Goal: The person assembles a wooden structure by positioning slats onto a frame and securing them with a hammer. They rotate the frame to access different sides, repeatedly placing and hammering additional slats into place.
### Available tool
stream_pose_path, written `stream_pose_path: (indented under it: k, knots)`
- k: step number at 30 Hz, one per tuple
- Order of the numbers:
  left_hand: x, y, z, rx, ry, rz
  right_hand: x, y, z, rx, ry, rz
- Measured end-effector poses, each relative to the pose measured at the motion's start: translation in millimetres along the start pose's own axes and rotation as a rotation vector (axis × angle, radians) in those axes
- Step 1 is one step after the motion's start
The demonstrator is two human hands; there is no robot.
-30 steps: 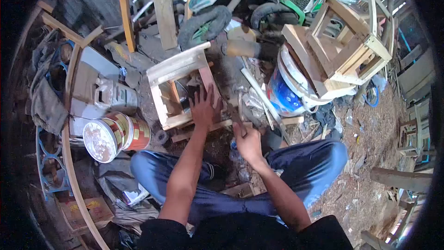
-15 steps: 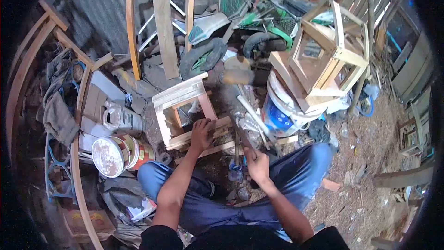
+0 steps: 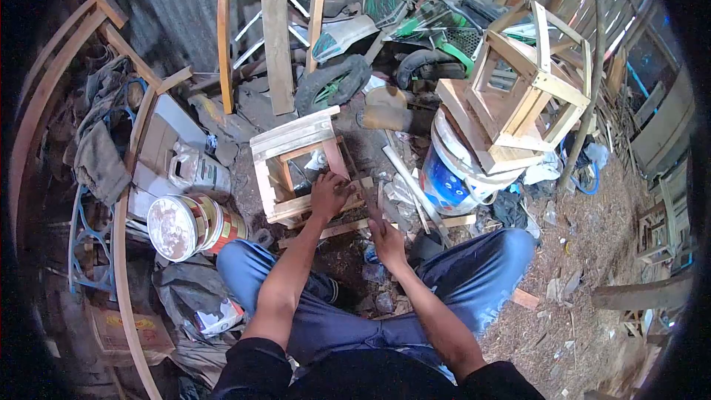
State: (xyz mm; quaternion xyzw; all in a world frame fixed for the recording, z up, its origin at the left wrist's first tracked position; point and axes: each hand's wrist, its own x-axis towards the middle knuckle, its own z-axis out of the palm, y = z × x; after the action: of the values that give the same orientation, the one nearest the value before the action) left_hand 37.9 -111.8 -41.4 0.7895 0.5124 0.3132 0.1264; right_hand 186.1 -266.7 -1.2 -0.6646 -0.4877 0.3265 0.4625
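A small wooden frame (image 3: 294, 133), like a stool frame with a slatted side, lies tilted on the ground before my knees. My left hand (image 3: 329, 194) is on its near right corner, fingers bent over the wood; whether a nail is between them I cannot make out. My right hand (image 3: 386, 241) is closed round the handle of a long dark tool, apparently a hammer (image 3: 374, 211). The tool points up and left towards the frame's corner, close to my left fingers. Its head is hard to make out against the clutter.
Right of the frame, a blue-and-white bucket (image 3: 452, 170) carries another wooden frame (image 3: 529, 96). A paint bucket (image 3: 174, 228) lies at left, near a white jerrycan (image 3: 196, 174). Behind stands a green motorbike (image 3: 437, 30). A long curved timber (image 3: 122, 267) runs along the left.
My right hand has moved up and left, bringing the tool to the frame's corner. My left hand has shifted slightly up and right on the wood. The view has tilted a little.
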Motion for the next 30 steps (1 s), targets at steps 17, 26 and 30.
stream_pose_path:
  k: [17,26,30]
  knots:
    - [10,2,4,0.057,-0.008,-0.192,-18,-32,-3,-0.164,-0.063,0.107]
    - [13,10,1,0.062,0.057,-0.143,11,-40,-6,-0.255,-0.101,0.232]
    - [10,9,-2,0.037,-0.004,-0.159,3,-60,-23,-0.331,-0.209,0.357]
